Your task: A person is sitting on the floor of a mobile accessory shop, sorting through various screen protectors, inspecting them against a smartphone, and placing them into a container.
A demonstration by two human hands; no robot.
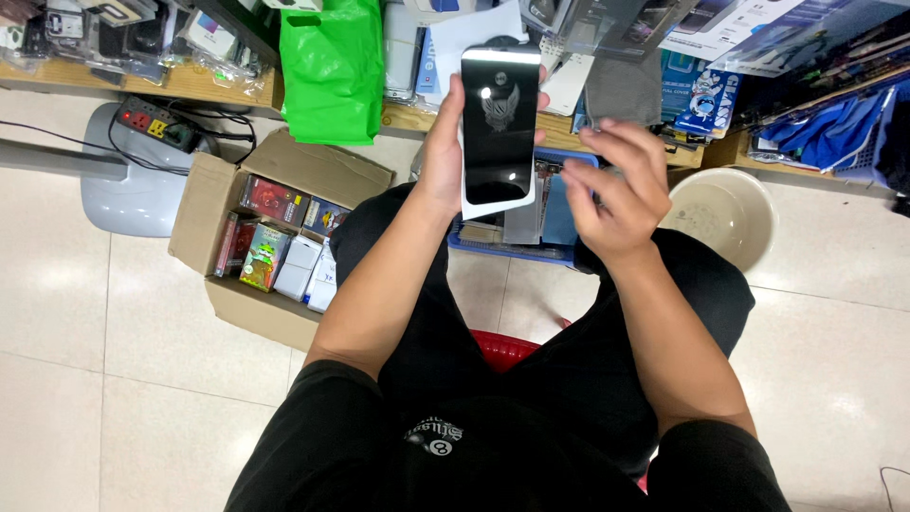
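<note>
Two hands in view, both the wearer's. One phone [499, 128], black glossy face with a pale emblem near the top, white edge showing along bottom and right side, held upright and clamped in the left hand [442, 152]: palm behind the left edge, fingertips wrapping round at the right edge. Right hand [614, 194] apart from the phone, just to its right and slightly lower, fingers curled loosely, closed on nothing visible; thumb and forefinger close together but cannot tell if anything thin is pinched between them. Hands well separated, phone sitting between them but touching only the left. One blue basket [555, 248] directly under the hands, between the knees, holding flat packs, count not readable. One open cardboard box [204, 204] on the floor to the left, roughly eight small coloured and white boxes packed inside. One green plastic bag [334, 71] hanging off the wooden bench [204, 85] at top. One black power strip [154, 123] with cable on one grey stool [133, 194], left of the box. One beige round basin [725, 213] on the floor just right of the right hand. One red stool [502, 349] partly visible under the black-clad legs. Bench cluttered with packaged accessories, too many and too overlapped to count. Pale tiled floor [76, 379] all round.
</note>
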